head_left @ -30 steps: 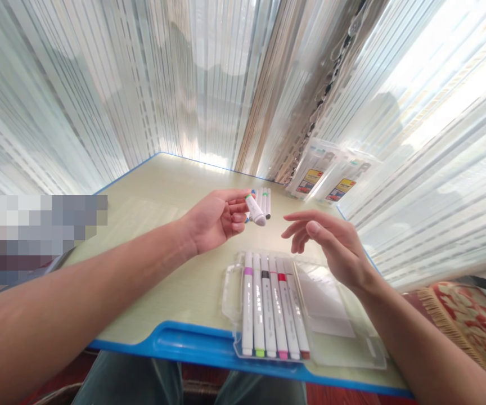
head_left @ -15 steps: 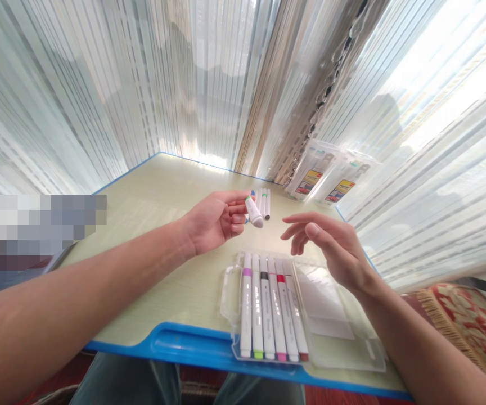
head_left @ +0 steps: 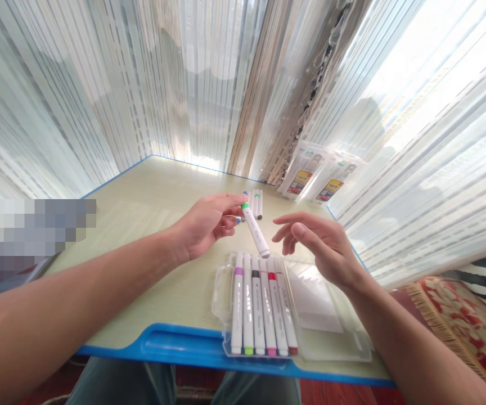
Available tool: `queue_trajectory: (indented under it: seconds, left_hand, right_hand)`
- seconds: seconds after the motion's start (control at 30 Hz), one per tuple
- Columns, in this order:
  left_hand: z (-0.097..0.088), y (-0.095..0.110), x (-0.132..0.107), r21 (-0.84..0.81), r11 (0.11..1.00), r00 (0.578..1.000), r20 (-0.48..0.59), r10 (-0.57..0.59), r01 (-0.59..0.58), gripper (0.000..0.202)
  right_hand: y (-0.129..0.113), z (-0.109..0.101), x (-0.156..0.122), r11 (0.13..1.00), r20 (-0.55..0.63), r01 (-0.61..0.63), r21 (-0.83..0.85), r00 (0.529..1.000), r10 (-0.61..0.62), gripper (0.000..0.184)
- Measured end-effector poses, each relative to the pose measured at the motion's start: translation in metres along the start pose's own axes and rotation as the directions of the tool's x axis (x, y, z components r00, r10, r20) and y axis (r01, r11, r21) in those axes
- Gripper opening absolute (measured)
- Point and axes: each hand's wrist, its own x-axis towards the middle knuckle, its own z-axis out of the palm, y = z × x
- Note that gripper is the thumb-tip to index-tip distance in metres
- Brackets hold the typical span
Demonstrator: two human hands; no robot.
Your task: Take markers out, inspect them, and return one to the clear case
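My left hand [head_left: 207, 225] pinches the green-capped end of a white marker [head_left: 255, 232], which slants down and right above the table. Its lower end hangs just over an open clear plastic case [head_left: 331, 343] that holds several markers [head_left: 260, 306] side by side in its left half. My right hand [head_left: 316, 244] hovers open beside the held marker, fingers spread and pointing left, touching nothing. A few loose markers [head_left: 255, 202] lie on the table beyond my left hand.
The pale table [head_left: 150, 214] has a blue rim [head_left: 175, 346] along its near edge. Two packaged marker sets [head_left: 314, 180] lean against sheer curtains at the back right. A patterned cushion [head_left: 458, 320] lies to the right.
My left hand has tilted the marker so its far end swings down toward the case. The view has shifted slightly; my right hand stays open beside it.
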Motion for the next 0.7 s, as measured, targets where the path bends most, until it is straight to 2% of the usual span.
queue_trajectory:
  seconds: [0.17, 0.37, 0.53, 0.7]
  left_hand:
    - [0.005, -0.005, -0.003, 0.174, 0.978, 0.994, 0.024, 0.111, -0.114, 0.018]
    - [0.016, -0.006, -0.004, 0.331, 0.925, 0.982, 0.048, 0.181, -0.187, 0.025]
    - [0.029, -0.005, 0.0, 0.385, 0.893, 0.973, 0.089, 0.215, -0.233, 0.025]
    - [0.05, -0.007, 0.005, 0.407, 0.875, 0.965, 0.123, 0.233, -0.263, 0.023]
  right_hand:
    - [-0.008, 0.001, 0.002, 0.998, -0.051, -0.043, 0.037, 0.998, 0.045, 0.035]
    - [-0.013, -0.003, 0.008, 0.983, -0.07, -0.182, -0.016, 0.981, 0.181, 0.039]
    - [-0.018, -0.008, 0.006, 0.963, -0.057, -0.222, -0.153, 0.975, 0.216, 0.034]
    - [-0.024, -0.012, -0.011, 0.925, -0.094, -0.257, -0.281, 0.966, 0.24, 0.03]
